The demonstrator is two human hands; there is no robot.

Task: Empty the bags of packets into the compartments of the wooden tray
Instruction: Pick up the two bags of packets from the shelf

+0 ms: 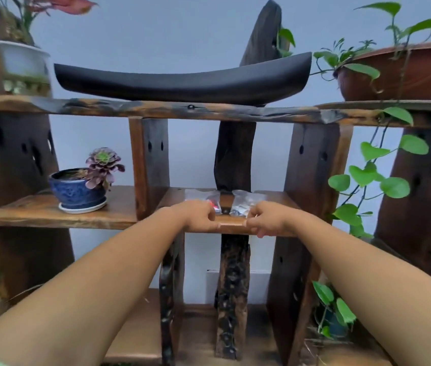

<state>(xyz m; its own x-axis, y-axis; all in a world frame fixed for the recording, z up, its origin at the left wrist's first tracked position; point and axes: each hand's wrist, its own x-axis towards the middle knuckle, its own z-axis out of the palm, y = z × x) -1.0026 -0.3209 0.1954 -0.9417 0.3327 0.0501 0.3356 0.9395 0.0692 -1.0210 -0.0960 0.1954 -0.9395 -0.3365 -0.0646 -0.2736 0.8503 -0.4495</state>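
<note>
Two clear plastic bags on middle shelf [119, 219] of rustic wooden rack: left bag [203, 198] with red packets showing, right bag [246, 204] with pale contents.

Left hand [199, 216] and right hand [268, 220] curled at shelf front edge, just before bags; whether pinching bag corners, cannot tell.

Judgement: bags light, limp, slick; pinch near mouth or corner.

No wooden tray in view.

Shelf uneven, narrow, between uprights. Blue pot [77, 191] with succulent well left. Trailing vine [367, 178] right.

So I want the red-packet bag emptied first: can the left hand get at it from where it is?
Probably yes. The left hand is at the shelf edge directly in front of the clear bag with red packets, and nothing lies between them.
</note>
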